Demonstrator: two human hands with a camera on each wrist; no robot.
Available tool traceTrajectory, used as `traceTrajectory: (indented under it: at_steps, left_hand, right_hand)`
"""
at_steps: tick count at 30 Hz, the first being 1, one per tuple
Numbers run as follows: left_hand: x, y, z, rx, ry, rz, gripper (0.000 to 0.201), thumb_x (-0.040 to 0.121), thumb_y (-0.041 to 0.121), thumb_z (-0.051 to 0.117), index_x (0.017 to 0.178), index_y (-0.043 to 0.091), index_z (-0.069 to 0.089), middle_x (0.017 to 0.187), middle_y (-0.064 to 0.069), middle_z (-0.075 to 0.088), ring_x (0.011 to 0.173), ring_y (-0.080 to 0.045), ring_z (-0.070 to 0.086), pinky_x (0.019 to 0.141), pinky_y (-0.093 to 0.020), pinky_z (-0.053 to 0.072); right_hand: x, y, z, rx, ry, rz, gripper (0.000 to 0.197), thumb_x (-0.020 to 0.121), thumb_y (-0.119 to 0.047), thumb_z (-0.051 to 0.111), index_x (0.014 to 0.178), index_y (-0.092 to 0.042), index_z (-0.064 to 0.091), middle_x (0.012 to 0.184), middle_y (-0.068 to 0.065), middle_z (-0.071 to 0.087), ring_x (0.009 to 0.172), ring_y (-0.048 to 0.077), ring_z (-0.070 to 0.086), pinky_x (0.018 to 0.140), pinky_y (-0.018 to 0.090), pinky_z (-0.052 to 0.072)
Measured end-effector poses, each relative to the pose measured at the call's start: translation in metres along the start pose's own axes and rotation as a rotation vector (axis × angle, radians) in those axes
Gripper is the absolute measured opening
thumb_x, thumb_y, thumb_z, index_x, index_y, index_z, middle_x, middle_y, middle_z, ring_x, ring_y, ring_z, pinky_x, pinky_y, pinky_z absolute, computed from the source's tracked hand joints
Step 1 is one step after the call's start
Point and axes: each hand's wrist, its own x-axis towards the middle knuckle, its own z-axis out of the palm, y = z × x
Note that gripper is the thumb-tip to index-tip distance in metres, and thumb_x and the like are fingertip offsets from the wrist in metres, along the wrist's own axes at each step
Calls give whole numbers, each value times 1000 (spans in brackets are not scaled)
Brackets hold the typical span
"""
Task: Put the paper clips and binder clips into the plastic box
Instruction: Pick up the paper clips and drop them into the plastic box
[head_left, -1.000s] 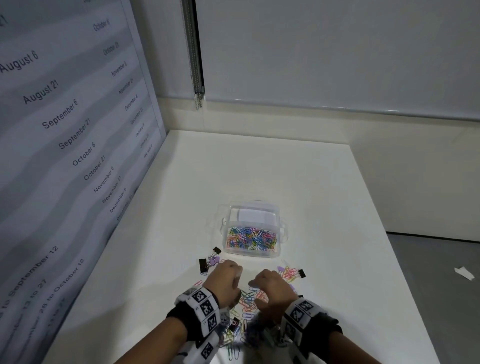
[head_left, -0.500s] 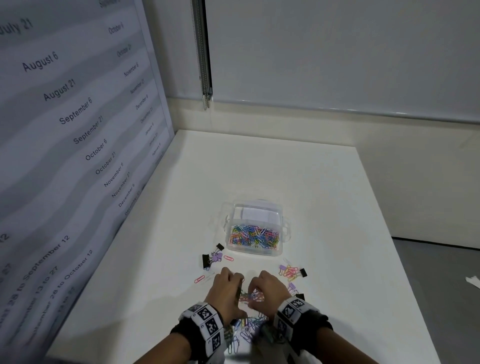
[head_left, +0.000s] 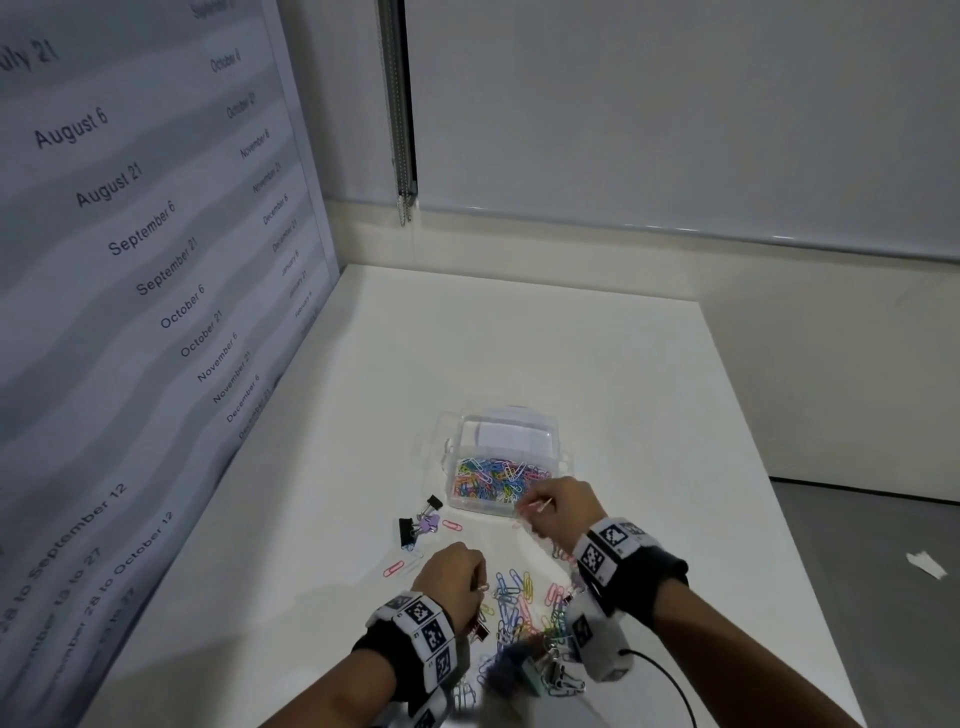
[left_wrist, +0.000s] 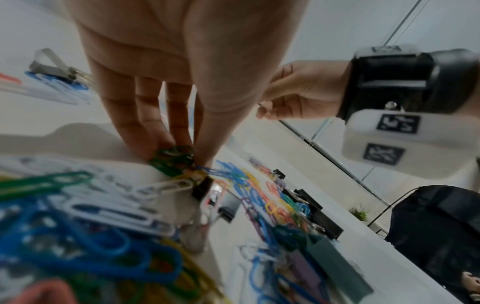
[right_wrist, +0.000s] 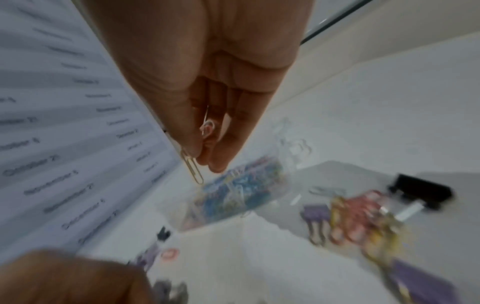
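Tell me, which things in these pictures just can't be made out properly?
- Right hand: in the right wrist view it pinches paper clips, but the fingers hide how many.
- Left hand: the head view shows only its back; what it picks from the loose pile is hidden.
- Plastic box: blurred in the right wrist view; its clips can't be counted.
- Nearest clips: blurred in the left wrist view.

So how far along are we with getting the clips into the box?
Partly done. The plastic box already holds a layer of coloured paper clips. The right hand pinches a few paper clips near its front rim, while the left hand pinches more from the loose pile. That pile and the binder clips remain on the table.
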Motion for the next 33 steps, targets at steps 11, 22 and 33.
traceTrajectory:
  at_steps: [11,22,33]
  left_hand:
    - [6,-17,-23,-278,-74,44,35,81,4,47,59,31,45,99,-7,71,92,-18,64,80,-27,51]
    - [34,-6,-51,-1213,18,-227,17,91,-5,50,105,-3,59,78,-7,60,45,-6,60,50,-16,54]
    - [58,10,-76,-1472,-68,-265,28,97,-2,35,115,-12,53,105,-21,63,98,-27,60,91,-30,53]
  right_hand:
    - [-6,1,29,-177,-119,-16,17,84,-16,56,99,-18,63,99,0,62,82,13,53,77,21,42]
    - [-32,18,88,-334,-256,-65,24,72,-28,62,89,-10,63,96,22,56,72,30,57,54,17,25]
    - [-7,0,27,0,4,158,23,77,0,54,82,-10,74,89,8,74,76,16,64,59,11,40]
